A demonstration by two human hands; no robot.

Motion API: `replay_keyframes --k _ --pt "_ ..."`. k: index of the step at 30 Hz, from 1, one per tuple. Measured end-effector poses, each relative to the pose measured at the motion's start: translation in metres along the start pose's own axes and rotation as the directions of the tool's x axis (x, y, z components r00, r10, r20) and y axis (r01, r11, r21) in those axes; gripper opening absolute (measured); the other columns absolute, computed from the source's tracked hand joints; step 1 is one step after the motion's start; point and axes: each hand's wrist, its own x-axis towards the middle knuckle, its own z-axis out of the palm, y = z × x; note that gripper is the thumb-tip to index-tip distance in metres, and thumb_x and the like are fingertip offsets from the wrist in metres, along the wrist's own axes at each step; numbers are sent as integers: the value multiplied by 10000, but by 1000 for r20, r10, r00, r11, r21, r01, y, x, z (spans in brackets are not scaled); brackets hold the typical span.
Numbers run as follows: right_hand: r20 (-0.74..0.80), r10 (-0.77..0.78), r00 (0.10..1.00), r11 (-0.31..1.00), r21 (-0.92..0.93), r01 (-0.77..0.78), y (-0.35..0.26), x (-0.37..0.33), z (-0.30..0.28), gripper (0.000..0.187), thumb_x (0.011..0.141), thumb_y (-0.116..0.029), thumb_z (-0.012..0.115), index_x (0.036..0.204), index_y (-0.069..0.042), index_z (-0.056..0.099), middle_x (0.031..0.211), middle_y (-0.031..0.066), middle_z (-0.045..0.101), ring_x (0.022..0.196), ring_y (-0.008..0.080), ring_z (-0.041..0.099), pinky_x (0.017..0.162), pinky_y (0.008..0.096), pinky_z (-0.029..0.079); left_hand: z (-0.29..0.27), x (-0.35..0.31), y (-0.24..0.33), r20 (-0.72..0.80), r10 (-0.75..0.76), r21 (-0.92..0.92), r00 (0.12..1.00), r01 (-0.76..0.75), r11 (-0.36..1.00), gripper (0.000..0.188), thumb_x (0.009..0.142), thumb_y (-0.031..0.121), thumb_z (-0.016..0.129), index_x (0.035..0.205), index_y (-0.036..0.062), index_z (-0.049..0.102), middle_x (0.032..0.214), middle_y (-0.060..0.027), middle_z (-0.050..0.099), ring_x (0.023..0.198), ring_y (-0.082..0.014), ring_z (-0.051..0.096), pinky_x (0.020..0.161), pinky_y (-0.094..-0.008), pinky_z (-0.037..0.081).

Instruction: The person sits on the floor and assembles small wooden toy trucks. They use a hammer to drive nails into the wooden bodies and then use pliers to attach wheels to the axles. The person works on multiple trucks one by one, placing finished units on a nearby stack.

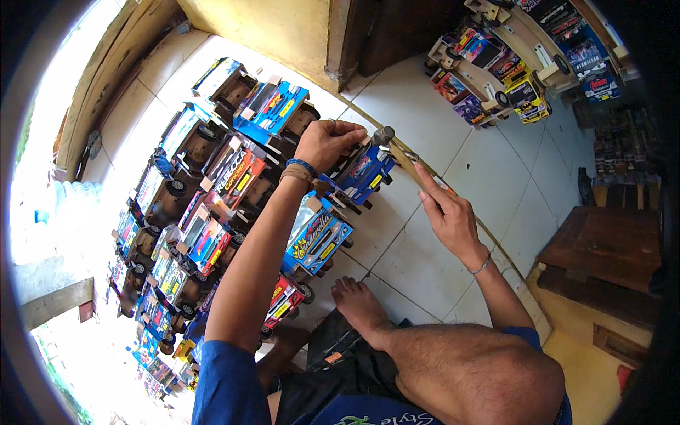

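Observation:
My right hand [451,218] grips the wooden handle of a hammer [383,135], index finger stretched along it. The hammer's dark metal head hangs right beside the fingertips of my left hand [327,145]. Those fingers are pinched together over the top of a blue toy truck [368,176]; whatever they hold is too small to make out. Just below stands another blue toy truck [319,237] with yellow lettering, and a red one [283,301] follows, closer to me. A blue truck with a small wood block on top [273,110] lies beyond my left hand.
Rows of toy trucks [230,173] cover the floor on the left. More trucks [489,71] stand at the far right, some on their sides. My bare foot [360,304] rests on the white tiles [425,269]. A dark wooden cabinet [602,241] is at right.

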Motion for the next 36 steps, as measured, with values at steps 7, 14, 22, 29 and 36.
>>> replay_keyframes --k 7,14,22,29,36 --pt "10 -7 1000 1000 -3 7 -3 0 2 515 994 -161 570 1494 -209 459 753 141 662 561 221 571 546 367 463 -2 -2 2 -29 -7 31 1000 7 1000 301 910 277 733 1082 32 758 899 -40 754 756 -83 663 729 -244 548" --pt "-36 26 999 998 57 -24 -2 -1 3 521 993 -157 570 1499 -197 450 821 139 697 572 231 578 563 366 477 -2 0 -3 -29 4 12 1000 -4 1000 300 906 276 737 1081 34 760 877 -34 747 734 -72 643 718 -238 539" --pt "1 -65 998 998 7 65 0 0 2 542 978 -102 569 1502 -160 442 824 153 674 580 244 561 590 380 479 -1 2 -5 -25 6 0 1000 -6 1000 263 912 234 728 1078 32 760 893 -44 755 737 -72 650 718 -238 545" --pt "-367 -237 900 970 -29 243 -1 7 2 604 942 -47 616 1506 -168 439 789 112 659 568 230 550 544 362 477 -2 2 -4 3 8 25 1000 -8 1000 324 912 301 739 1096 35 751 906 -3 730 763 -53 611 727 -224 513" --pt "43 -111 993 964 -236 118 -1 -5 11 603 942 -76 623 1507 -182 440 655 68 572 532 208 547 509 365 477 -3 3 -4 17 -15 39 1000 14 999 323 911 296 740 1097 31 749 889 3 722 759 -51 609 722 -218 510"
